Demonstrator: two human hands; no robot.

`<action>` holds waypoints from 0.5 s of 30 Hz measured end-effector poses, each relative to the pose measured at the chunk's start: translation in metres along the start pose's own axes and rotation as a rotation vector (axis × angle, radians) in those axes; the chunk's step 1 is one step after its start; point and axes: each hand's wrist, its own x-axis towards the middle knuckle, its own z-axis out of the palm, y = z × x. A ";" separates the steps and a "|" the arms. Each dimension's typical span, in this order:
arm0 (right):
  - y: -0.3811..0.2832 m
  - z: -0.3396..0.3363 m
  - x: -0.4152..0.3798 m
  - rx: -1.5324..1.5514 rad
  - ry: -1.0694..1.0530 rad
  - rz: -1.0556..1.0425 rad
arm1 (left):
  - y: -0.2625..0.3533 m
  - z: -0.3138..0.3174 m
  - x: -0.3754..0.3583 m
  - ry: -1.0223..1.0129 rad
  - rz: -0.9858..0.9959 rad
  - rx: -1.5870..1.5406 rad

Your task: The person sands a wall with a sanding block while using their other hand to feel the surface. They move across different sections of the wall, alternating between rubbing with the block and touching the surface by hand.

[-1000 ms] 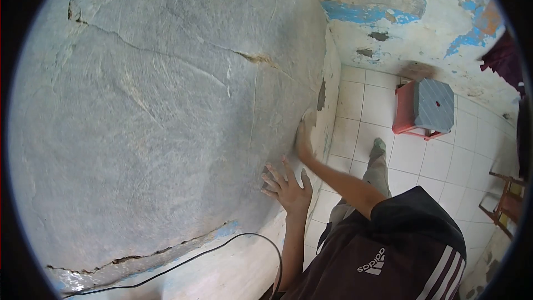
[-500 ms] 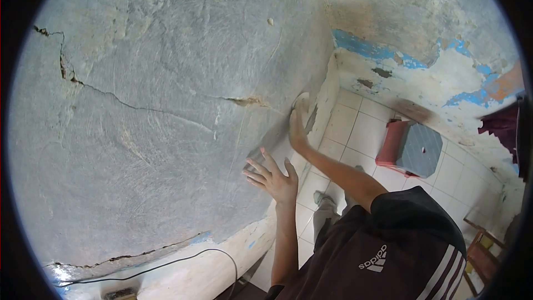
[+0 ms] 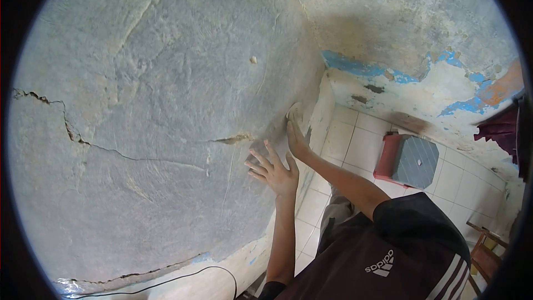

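My left hand (image 3: 276, 173) is spread, its fingertips at the grey plastered wall (image 3: 161, 94), below a chipped gouge (image 3: 237, 138). To its upper right, my right hand (image 3: 297, 138) presses a pale, flat, rounded piece (image 3: 294, 112) against the wall near the corner. The fingers lie over this piece and partly hide it; what it is made of cannot be made out. A long crack (image 3: 119, 155) crosses the wall on the left.
A red stool (image 3: 388, 158) with a grey top stands on the white tiled floor (image 3: 363, 143). Peeling blue paint (image 3: 355, 65) marks the adjoining wall. Dark red cloth (image 3: 499, 133) hangs at the right, above a wooden chair (image 3: 486, 258). A black cable (image 3: 183, 274) runs at lower left.
The view has shifted, so the wall's cracks and gouge sit lower in the picture. My right hand with the pale piece is slightly lower in view; my left hand stays spread at the wall.
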 end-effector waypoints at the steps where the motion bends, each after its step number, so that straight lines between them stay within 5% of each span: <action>1: -0.015 -0.008 0.012 0.004 0.021 0.074 | 0.001 0.003 0.002 0.006 0.019 -0.003; 2: -0.025 -0.012 0.021 0.001 0.026 0.062 | 0.004 0.003 0.005 0.017 0.023 -0.009; 5: -0.061 0.009 -0.042 0.775 -0.151 0.038 | 0.016 0.006 0.018 -0.105 0.020 0.029; 9: -0.102 0.020 -0.032 1.802 -0.446 -0.011 | 0.018 0.018 0.025 -0.049 0.071 0.096; 10: -0.100 0.018 -0.022 1.798 -0.454 -0.020 | 0.016 0.018 0.024 -0.083 0.096 0.002; 15: -0.020 -0.031 0.074 0.021 0.035 0.143 | 0.019 0.027 0.029 -0.099 0.136 -0.108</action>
